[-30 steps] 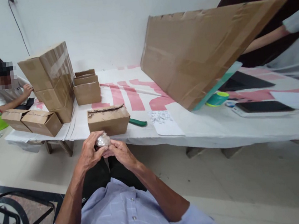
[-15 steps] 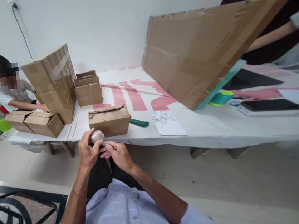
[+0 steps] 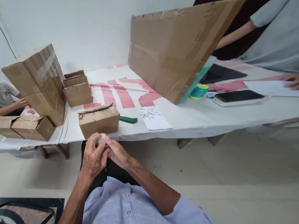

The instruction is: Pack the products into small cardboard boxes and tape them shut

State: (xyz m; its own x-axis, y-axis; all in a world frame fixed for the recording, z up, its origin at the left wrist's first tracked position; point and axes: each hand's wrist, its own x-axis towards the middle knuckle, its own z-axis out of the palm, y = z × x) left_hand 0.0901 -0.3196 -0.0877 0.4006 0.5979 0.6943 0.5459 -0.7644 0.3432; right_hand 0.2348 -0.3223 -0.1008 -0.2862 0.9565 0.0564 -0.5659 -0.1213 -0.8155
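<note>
A small round whitish lump (image 3: pixel 101 139), shiny as if wrapped in clear film, is held between my two hands just in front of the table edge. My left hand (image 3: pixel 93 158) wraps round it from the left, covering most of it. From the right, the closed fingers of my right hand (image 3: pixel 118 152) press against the lump and meet the left fingers. Right behind my hands, a cardboard box (image 3: pixel 99 123) with a ragged top sits on the table. A green curved handle (image 3: pixel 128 119) sticks out beside that box.
Stacked cartons (image 3: pixel 38 81) and two smaller boxes (image 3: pixel 34 127) stand at the left, near a person. A large cardboard sheet (image 3: pixel 174 48) leans over the table (image 3: pixel 183 120). A marked paper (image 3: pixel 154 118), tape roll (image 3: pixel 199 91) and phone (image 3: pixel 239 96) lie rightward. Another person stands right.
My hands have closed further over the lump, hiding more of it. The view has swung right. At the right, the other person's second hand now shows on the white sheet.
</note>
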